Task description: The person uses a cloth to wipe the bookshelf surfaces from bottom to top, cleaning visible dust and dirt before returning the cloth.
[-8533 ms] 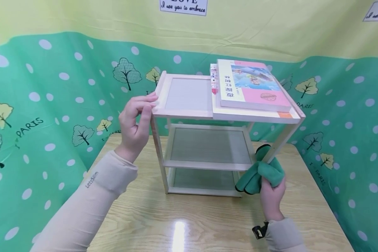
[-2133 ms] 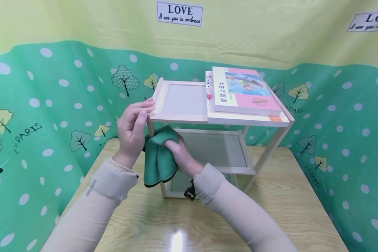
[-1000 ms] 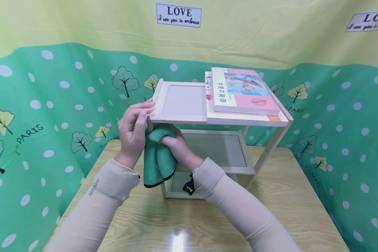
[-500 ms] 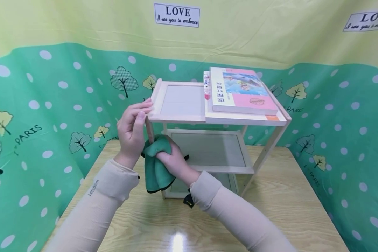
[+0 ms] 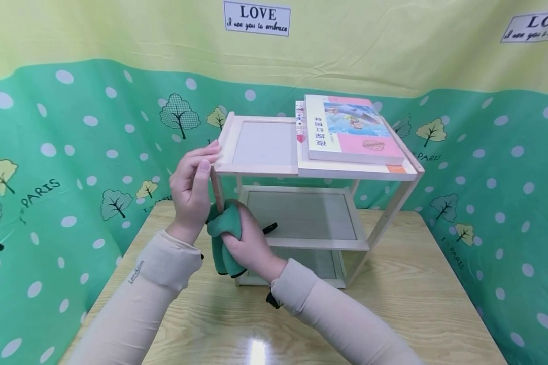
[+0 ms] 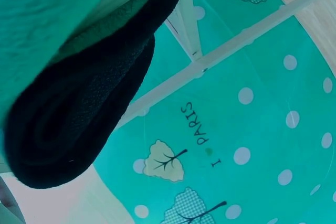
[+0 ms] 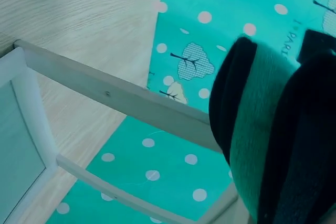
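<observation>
A pale wooden three-tier shelf (image 5: 265,170) stands on the table. My left hand (image 5: 191,190) holds its top front left corner, fingertips on the side rail and thumb near the front leg. My right hand (image 5: 251,243) grips a green cloth (image 5: 228,225) with black edging, wrapped around the front left leg just below the left hand, at about middle-shelf height. In the left wrist view, folds of the cloth (image 6: 121,40) fill the upper left. The right wrist view shows the cloth (image 7: 262,124) bunched against the leg (image 7: 121,98); most of the right hand's fingers are hidden.
Two stacked books, the upper one pink and white (image 5: 351,129), lie on the right half of the top shelf. The middle shelf (image 5: 301,215) and bottom shelf sit below. A green and yellow patterned curtain (image 5: 73,152) surrounds the wood-grain table (image 5: 201,324).
Earlier the right hand had the cloth on the front right leg. It moved to the front left leg, went up under the top shelf, then slid down. The left hand stays on the corner.
</observation>
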Demonstrator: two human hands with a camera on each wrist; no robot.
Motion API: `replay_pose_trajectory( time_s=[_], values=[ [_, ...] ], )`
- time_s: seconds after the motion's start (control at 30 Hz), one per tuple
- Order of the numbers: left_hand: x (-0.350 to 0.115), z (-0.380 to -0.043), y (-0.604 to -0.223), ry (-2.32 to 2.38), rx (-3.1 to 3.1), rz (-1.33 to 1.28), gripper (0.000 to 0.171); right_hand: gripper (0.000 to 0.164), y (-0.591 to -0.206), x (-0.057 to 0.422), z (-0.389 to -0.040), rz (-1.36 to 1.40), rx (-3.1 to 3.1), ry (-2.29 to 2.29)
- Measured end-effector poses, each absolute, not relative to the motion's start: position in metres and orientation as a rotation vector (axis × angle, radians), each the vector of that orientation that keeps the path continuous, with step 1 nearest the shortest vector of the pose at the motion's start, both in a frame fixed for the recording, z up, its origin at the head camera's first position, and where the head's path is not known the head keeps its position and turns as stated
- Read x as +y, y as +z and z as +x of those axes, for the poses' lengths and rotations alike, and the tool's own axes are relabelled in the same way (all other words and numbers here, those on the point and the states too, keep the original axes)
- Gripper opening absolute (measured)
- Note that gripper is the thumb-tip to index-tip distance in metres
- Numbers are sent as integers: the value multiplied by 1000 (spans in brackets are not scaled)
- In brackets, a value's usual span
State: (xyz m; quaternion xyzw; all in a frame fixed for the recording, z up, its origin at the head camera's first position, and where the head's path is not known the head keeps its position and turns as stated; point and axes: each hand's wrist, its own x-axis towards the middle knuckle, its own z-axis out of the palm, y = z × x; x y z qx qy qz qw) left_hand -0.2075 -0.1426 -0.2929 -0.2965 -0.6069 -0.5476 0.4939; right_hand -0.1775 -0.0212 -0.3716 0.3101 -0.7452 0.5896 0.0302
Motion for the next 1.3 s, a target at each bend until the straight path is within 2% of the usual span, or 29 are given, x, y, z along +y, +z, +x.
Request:
replay_pose_trajectory(
  time_s=[0.2, 0.3, 0.77, 1.3],
  values=[
    [-142, -207, -293, -1337, -1454, -729, 25, 72, -390, -20, -165, 969, -2328, 1407],
    [-141, -208, -294, -1340, -1443, -729, 25, 76, -396, -20, -161, 977, -2293, 1351],
    [-143, -209, -294, -1333, -1465, -718, 26, 65, -401, -15, -147, 856, -2102, 1717],
    [-141, -208, -294, -1345, -1461, -714, 24, 68, -423, 0, -131, 966, -1812, 1543]
  ],
)
